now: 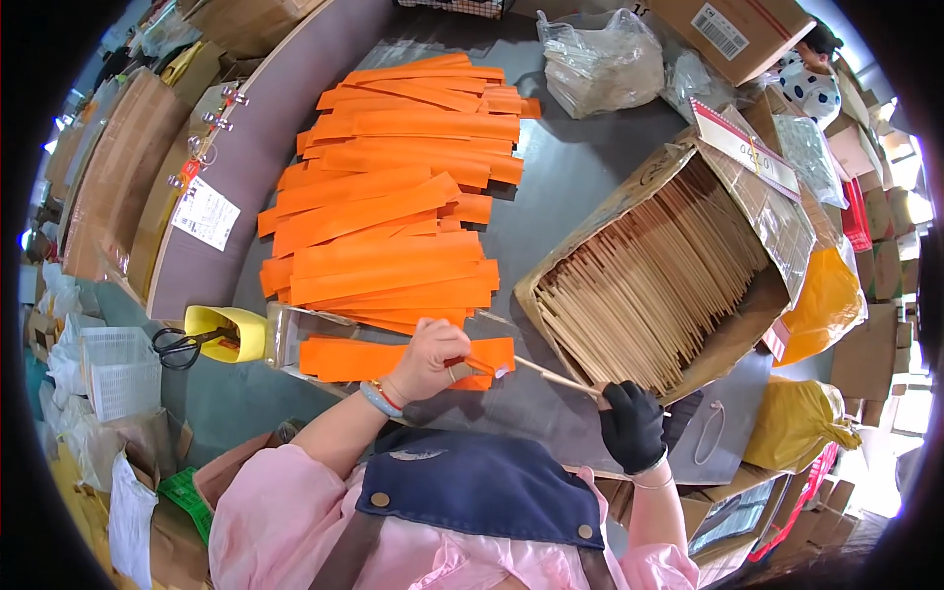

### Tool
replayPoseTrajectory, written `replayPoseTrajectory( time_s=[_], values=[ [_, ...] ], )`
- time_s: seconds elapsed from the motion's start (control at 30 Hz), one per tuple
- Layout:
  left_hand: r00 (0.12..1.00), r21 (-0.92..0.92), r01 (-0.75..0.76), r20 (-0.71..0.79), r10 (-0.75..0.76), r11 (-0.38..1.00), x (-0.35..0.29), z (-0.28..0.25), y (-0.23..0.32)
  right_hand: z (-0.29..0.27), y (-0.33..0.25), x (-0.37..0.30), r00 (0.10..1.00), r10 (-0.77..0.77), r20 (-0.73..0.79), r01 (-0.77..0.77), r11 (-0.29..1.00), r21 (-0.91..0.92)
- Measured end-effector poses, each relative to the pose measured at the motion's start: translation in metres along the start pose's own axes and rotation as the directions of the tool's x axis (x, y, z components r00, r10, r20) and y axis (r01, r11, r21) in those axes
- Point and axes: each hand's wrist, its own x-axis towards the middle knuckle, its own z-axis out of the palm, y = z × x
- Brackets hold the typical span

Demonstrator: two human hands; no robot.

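My left hand [436,361], with a ring and bracelets, pinches the edge of an orange strip [344,360] lying near the table's front edge. In my right hand [632,427], which wears a black fingerless glove, is a thin wooden stick [551,376]; whether it is one or more I cannot tell. The stick's far end points at the right end of the strip. A small whitish spot [500,372] shows there. Beyond my left hand lies a big spread of orange strips [383,206]. Right of it, a tilted cardboard box [531,295] holds many wooden sticks [654,280].
At the left edge stand a yellow holder [254,336] with black-handled scissors [177,348] and a raised side panel [285,108]. Clear plastic bags [600,64] and a carton [723,34] sit at the back. Another person [808,84] is at far right.
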Motion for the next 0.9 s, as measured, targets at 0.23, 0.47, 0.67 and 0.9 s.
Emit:
replayPoseTrajectory(
  time_s=[0.23, 0.47, 0.67, 0.9],
  values=[
    [0.997, 0.076, -0.075, 0.032, 0.073, 0.994, 0.009, -0.002, 0.018, 0.005, -0.012, 0.006, 0.987, -0.116, 0.112, 0.123, 0.99, -0.062],
    [0.993, 0.341, -0.113, 0.061, 0.098, 0.933, 0.014, -0.025, 0.051, 0.013, -0.009, 0.028, 0.973, -0.02, -0.23, 0.026, 0.999, 0.021],
    [0.93, 0.327, -0.362, 0.188, 0.316, 0.873, 0.048, -0.023, 0.064, 0.027, -0.045, 0.027, 0.991, 0.116, -0.067, -0.035, 0.704, 0.709],
    [0.99, 0.354, 0.047, 0.106, -0.09, 0.934, 0.013, 0.002, 0.022, 0.061, 0.036, 0.021, 0.965, 0.053, -0.257, -0.098, 0.982, -0.164]
  ],
)
